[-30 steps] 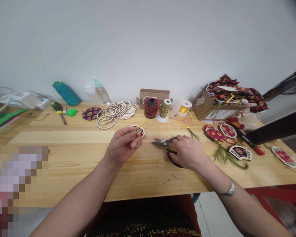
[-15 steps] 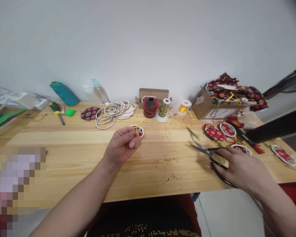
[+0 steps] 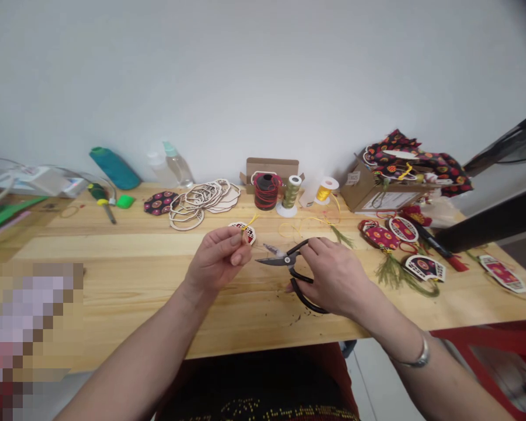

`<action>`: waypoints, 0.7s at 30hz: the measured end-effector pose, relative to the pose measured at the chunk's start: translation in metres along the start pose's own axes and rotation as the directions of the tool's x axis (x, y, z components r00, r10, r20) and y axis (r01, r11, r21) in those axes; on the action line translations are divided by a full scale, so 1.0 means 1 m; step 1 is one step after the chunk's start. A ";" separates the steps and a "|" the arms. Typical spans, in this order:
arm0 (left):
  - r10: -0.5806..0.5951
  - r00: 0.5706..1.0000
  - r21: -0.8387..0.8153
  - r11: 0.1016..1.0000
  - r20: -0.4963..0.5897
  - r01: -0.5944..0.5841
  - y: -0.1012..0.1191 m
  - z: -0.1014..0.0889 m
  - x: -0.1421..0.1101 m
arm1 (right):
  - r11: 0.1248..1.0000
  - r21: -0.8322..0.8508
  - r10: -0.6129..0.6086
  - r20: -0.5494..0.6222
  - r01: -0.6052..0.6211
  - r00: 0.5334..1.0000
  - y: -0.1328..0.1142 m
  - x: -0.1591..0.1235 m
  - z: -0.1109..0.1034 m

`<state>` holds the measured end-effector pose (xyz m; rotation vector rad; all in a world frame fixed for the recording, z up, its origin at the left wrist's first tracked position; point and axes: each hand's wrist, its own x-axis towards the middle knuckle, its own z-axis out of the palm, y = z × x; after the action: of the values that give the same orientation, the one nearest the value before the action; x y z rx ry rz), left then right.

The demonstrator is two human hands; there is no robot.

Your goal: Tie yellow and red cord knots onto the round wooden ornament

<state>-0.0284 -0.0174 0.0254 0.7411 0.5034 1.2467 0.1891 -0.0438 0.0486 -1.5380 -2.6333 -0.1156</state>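
Note:
Thumb and fingertips of my left hand (image 3: pixel 221 251) are pinched on a thin yellow cord (image 3: pixel 252 221), whose end sticks up above them. Just behind the fingers lies or hangs a small white-rimmed ornament (image 3: pixel 249 235) with red and dark cut-out work; the hand partly hides it, so I cannot tell whether the cord joins it. My right hand (image 3: pixel 333 275) is wrapped round the black handles of a pair of scissors (image 3: pixel 287 260). Their blades are parted and point left, a short way right of my left fingertips. Dark snippets (image 3: pixel 296 318) lie on the wood below.
Along the wall stand thread spools (image 3: pixel 266 192), a green spool (image 3: pixel 291 196), a yellow spool (image 3: pixel 325 190) and a cardboard box (image 3: pixel 368 196) heaped with patterned fabric. Wooden cut-out frames (image 3: pixel 201 199) are piled left. Finished-looking ornaments (image 3: pixel 425 269) and a tassel lie right.
My right hand has brought the scissors leftward from beside the ornaments to near my left hand, uncovering a dark ornament and a green tassel. My left hand keeps its pinch almost in place.

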 end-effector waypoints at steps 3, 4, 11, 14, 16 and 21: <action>-0.003 1.000 0.012 1.000 0.017 0.003 0.000 0.000 0.000 | 1.000 -0.011 -0.014 0.000 0.014 1.000 -0.006 0.006 0.000; -0.006 1.000 0.012 1.000 0.018 0.005 0.000 0.000 0.000 | 1.000 -0.018 -0.014 0.009 0.014 1.000 -0.007 0.008 0.000; 0.005 0.999 -0.013 1.000 -0.041 -0.006 0.001 0.003 0.000 | 0.993 -0.111 0.056 0.177 -0.037 0.983 0.020 -0.010 0.006; -0.003 0.997 -0.011 1.000 -0.080 0.002 0.000 0.005 0.002 | 0.971 -0.202 0.179 0.243 -0.131 0.953 0.055 -0.028 0.010; -0.022 0.992 0.000 1.000 -0.125 0.022 -0.003 0.005 0.004 | 0.946 -0.248 0.281 0.314 -0.208 0.907 0.080 -0.039 0.013; -0.088 0.975 0.076 0.992 -0.203 0.105 -0.014 0.004 0.007 | 0.928 -0.248 0.360 0.397 -0.278 0.844 0.110 -0.041 0.014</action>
<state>-0.0141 -0.0134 0.0182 0.6592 0.7529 1.2198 0.3047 -0.0237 0.0325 -2.2875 -2.6786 0.0201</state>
